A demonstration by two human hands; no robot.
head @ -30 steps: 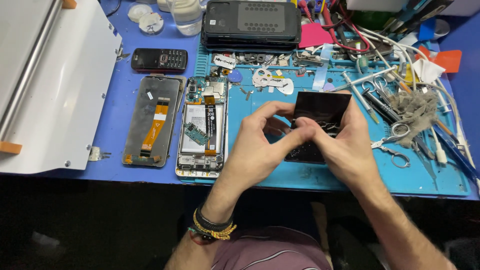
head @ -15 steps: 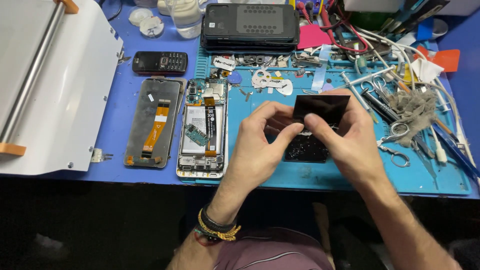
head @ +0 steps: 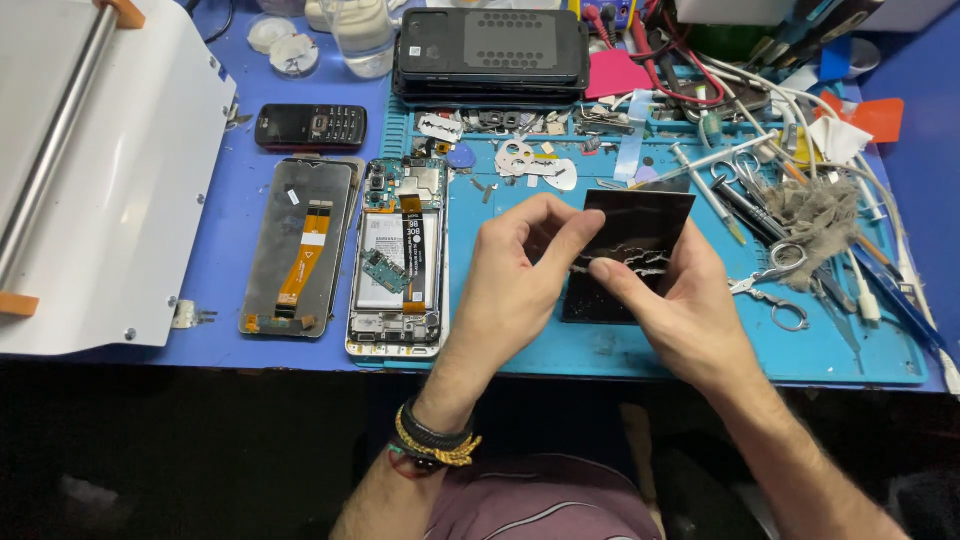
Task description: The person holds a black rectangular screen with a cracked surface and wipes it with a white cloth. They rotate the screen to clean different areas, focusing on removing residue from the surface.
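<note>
My left hand and my right hand both grip a black glossy rectangular panel with white cracked streaks across its middle, held just above the teal work mat. The left thumb and forefinger pinch its left edge. My right hand's fingers press its lower right part, and both hands hide the panel's lower half. To the left lie an opened phone body showing battery and boards, and a detached screen with an orange flex cable.
A white machine with a metal bar fills the left. A small black keypad phone and a stack of dark phone cases lie at the back. Scissors, tweezers, cables and a wad of fibre crowd the right side.
The black panel has shifted slightly left and down, and my fingers have regripped it, the left thumb and forefinger now pinching nearer the cracked middle.
</note>
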